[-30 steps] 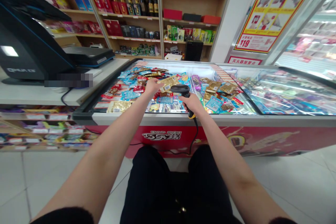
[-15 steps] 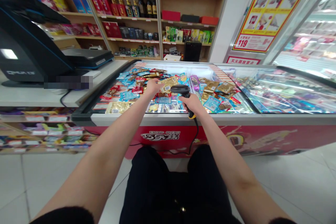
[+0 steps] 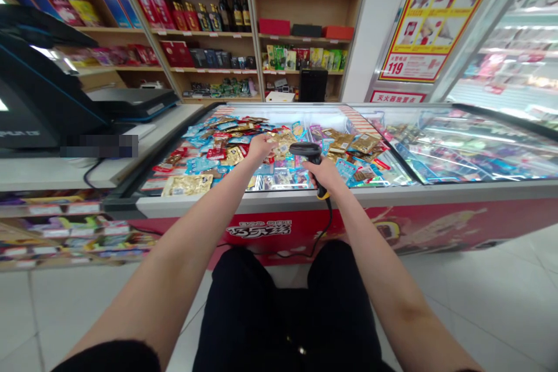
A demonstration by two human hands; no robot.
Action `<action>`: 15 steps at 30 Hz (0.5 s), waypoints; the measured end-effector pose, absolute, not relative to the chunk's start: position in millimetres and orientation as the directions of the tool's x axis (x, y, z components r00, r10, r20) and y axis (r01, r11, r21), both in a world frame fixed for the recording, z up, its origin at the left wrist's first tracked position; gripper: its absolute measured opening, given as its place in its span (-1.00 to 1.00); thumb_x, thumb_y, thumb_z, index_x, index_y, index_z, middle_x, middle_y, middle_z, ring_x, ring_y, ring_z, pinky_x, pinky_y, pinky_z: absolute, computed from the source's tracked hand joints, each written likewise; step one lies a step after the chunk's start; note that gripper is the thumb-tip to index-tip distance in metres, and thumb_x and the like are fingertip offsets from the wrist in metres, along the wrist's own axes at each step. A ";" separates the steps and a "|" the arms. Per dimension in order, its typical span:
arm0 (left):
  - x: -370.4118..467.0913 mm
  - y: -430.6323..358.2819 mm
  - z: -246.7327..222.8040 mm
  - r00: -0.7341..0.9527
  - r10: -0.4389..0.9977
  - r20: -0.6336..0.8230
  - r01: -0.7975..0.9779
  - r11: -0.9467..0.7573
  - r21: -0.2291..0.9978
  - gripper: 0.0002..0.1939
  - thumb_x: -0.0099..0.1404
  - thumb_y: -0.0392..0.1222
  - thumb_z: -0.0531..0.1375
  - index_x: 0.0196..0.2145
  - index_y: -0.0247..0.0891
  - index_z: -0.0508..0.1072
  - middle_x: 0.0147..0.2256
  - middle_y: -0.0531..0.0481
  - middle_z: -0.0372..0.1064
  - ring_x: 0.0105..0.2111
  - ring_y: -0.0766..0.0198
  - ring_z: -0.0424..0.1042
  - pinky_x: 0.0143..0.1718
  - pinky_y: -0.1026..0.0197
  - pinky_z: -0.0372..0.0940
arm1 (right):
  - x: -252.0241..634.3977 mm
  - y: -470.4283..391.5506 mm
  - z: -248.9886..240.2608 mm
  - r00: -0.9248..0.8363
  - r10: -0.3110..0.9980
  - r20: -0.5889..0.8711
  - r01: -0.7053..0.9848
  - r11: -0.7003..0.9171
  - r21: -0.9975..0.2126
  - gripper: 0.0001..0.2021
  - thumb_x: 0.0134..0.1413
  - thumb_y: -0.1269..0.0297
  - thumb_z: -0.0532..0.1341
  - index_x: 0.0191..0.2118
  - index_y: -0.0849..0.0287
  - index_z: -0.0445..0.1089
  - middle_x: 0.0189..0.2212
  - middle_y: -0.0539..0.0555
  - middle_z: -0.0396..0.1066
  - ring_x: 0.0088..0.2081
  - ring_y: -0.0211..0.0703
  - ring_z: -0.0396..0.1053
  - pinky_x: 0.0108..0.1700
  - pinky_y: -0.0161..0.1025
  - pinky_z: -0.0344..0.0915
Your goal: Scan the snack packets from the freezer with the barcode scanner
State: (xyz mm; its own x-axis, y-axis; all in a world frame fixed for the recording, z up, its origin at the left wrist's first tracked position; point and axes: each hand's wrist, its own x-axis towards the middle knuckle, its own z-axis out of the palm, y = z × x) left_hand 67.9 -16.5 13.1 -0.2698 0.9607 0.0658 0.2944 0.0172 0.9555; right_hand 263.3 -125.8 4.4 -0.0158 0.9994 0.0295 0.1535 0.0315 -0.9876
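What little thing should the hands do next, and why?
Maybe bring the gold packet slightly closer to the scanner: the left hand has the packet at its fingertips, and the right hand grips the scanner with its head pointing toward that side.

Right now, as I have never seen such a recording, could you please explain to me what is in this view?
There is no robot here: these are a person's two bare hands, seen by one camera worn on the head, looking forward and down. The left hand holds a gold packet by one end. The right hand grips a black handheld scanner, whose cord hangs down. Below the hands is a chest freezer with a glass top, on which many shiny packets lie, mostly gold, blue and red. Their print is too small to read.
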 end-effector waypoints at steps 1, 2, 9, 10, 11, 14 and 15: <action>77.8 -15.8 12.8 -0.261 0.965 0.028 0.245 0.039 0.969 -0.75 0.01 -0.41 0.38 -0.45 -0.26 0.36 -0.58 0.13 0.31 -0.50 0.28 0.44 -0.34 0.22 0.42 | 270.5 -126.1 4.6 -0.001 0.999 0.036 0.139 0.035 -0.990 -0.79 0.12 0.34 0.28 -0.44 0.12 0.23 -0.74 -0.12 0.25 -0.75 -0.30 0.17 -0.73 -0.34 0.18; 88.5 -15.3 12.9 -0.241 0.970 -0.013 0.195 0.061 0.979 -0.74 0.02 -0.44 0.36 -0.42 -0.26 0.35 -0.57 0.12 0.33 -0.49 0.28 0.45 -0.33 0.21 0.42 | 278.3 -126.3 5.0 0.017 0.999 0.040 0.125 0.038 -0.991 -0.79 0.11 0.35 0.28 -0.46 0.12 0.22 -0.74 -0.12 0.25 -0.75 -0.31 0.17 -0.73 -0.35 0.17; 173.8 -13.2 15.6 -0.075 0.994 -0.084 -0.068 0.079 0.995 -0.60 0.03 -0.53 0.36 -0.24 -0.24 0.34 -0.48 0.12 0.40 -0.46 0.35 0.50 -0.20 0.19 0.48 | 340.1 -128.3 11.9 0.193 0.980 0.035 0.019 0.032 -0.999 -0.76 0.07 0.31 0.32 -0.48 0.13 0.23 -0.73 -0.10 0.24 -0.76 -0.34 0.14 -0.74 -0.37 0.13; 186.0 -13.2 14.6 -0.051 0.996 -0.069 -0.080 0.065 0.995 -0.63 0.06 -0.52 0.35 -0.25 -0.24 0.35 -0.48 0.12 0.40 -0.46 0.36 0.50 -0.19 0.20 0.47 | 348.5 -129.0 12.9 0.216 0.976 0.038 0.008 0.037 -0.999 -0.76 0.07 0.30 0.32 -0.48 0.13 0.23 -0.73 -0.10 0.24 -0.75 -0.33 0.14 -0.74 -0.37 0.13; 197.4 -13.6 12.8 -0.021 0.998 -0.052 -0.081 0.051 0.995 -0.66 0.08 -0.50 0.35 -0.25 -0.25 0.36 -0.48 0.11 0.40 -0.45 0.37 0.50 -0.18 0.20 0.47 | 356.4 -129.8 13.7 0.235 0.971 0.040 -0.001 0.041 -0.999 -0.76 0.06 0.29 0.33 -0.47 0.13 0.23 -0.73 -0.10 0.25 -0.75 -0.33 0.14 -0.74 -0.37 0.14; 224.4 -16.2 1.9 0.065 0.998 0.013 0.066 -0.017 0.998 -0.80 0.14 -0.38 0.36 -0.30 -0.28 0.42 -0.44 0.03 0.46 -0.37 0.29 0.53 -0.12 0.16 0.46 | 375.6 -131.9 13.5 0.266 0.963 0.031 -0.025 0.039 -0.999 -0.76 0.05 0.28 0.33 -0.48 0.14 0.24 -0.74 -0.09 0.25 -0.75 -0.33 0.15 -0.74 -0.36 0.14; 230.2 -17.4 -2.7 0.080 0.996 0.045 0.171 -0.058 0.984 -0.84 0.14 -0.34 0.36 -0.32 -0.28 0.46 -0.40 -0.01 0.50 -0.32 0.24 0.55 -0.09 0.13 0.46 | 380.2 -132.4 12.6 0.269 0.963 0.025 -0.035 0.035 -0.999 -0.75 0.05 0.27 0.33 -0.49 0.14 0.24 -0.74 -0.09 0.25 -0.75 -0.32 0.15 -0.74 -0.36 0.14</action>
